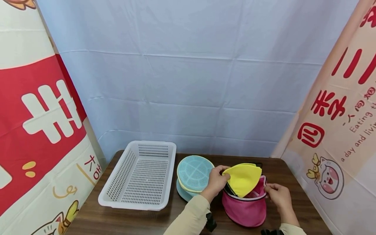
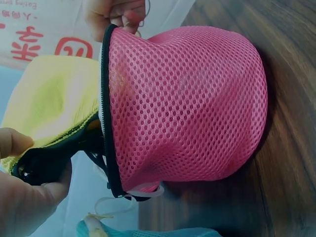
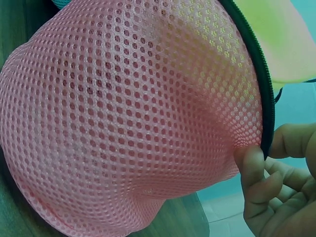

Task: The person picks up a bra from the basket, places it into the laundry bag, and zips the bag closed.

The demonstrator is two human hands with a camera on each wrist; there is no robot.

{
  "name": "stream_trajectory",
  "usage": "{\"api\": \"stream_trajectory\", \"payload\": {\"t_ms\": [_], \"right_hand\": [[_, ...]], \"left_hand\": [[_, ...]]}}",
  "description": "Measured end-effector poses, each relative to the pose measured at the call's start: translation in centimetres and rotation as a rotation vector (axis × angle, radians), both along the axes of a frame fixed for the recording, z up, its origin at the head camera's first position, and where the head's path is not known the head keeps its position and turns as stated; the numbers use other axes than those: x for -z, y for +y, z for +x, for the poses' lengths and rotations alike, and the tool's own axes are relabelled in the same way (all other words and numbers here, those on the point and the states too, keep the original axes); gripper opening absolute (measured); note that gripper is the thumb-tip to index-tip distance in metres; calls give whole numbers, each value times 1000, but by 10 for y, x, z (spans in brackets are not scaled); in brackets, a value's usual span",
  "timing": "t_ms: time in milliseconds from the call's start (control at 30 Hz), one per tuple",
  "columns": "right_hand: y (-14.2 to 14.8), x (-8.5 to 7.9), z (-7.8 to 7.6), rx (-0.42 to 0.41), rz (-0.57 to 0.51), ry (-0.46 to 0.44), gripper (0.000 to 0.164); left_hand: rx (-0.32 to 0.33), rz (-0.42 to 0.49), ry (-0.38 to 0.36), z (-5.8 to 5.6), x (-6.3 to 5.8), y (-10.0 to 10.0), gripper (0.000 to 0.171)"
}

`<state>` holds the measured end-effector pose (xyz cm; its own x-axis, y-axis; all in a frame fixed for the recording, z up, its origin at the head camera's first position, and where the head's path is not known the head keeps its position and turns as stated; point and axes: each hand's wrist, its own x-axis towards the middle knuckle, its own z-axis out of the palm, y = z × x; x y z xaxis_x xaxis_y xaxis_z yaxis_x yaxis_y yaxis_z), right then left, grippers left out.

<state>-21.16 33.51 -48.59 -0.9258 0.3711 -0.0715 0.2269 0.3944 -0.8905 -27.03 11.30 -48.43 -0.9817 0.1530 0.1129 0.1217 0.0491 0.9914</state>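
The left hand [image 1: 216, 181] pinched a yellow, black-trimmed fabric piece [image 1: 243, 178], partly inside the open mouth of a rounded pink mesh bag [image 1: 245, 210]; the right hand [image 1: 279, 196] pinched that bag's zippered rim [image 3: 267, 108]. A round light-blue mesh bag [image 1: 195, 173] stood between it and a rectangular white plastic basket [image 1: 130, 205] on the brown wood-grain table [image 1: 117, 223].

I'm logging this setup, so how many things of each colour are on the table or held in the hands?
White: 1 (basket)
Light blue: 1 (blue mesh bag)
Pink: 1 (pink mesh bag)
Yellow with black trim: 1 (yellow fabric piece)
Total: 4
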Motion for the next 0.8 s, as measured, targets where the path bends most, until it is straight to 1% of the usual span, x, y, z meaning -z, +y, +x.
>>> {"api": "stream_trajectory", "payload": {"t_ms": [133, 200, 333, 467, 533, 633, 800], "right_hand": [[0, 0, 0, -10, -8, -5, 35], [1, 0, 0, -15, -11, -6, 35], [0, -1, 0, -17, -14, -8, 35], [-1, -1, 0, -18, -14, 2, 34], [-2, -1, 0, -17, -19, 12, 34], [-3, -1, 0, -17, -29, 22, 34], [-3, 0, 0, -17, -54, 24, 33]], "left_hand": [[3, -39, 42, -1, 1, 0, 28], [7, -94, 86, -1, -1, -1, 28], [24, -232, 149, 0, -3, -3, 28], [58, -329, 161, 2, -4, -2, 29], [70, -356, 163, 2, -4, -1, 29], [81, -375, 175, 3, -4, 0, 29], [74, -401, 198, 3, -5, 1, 26]]}}
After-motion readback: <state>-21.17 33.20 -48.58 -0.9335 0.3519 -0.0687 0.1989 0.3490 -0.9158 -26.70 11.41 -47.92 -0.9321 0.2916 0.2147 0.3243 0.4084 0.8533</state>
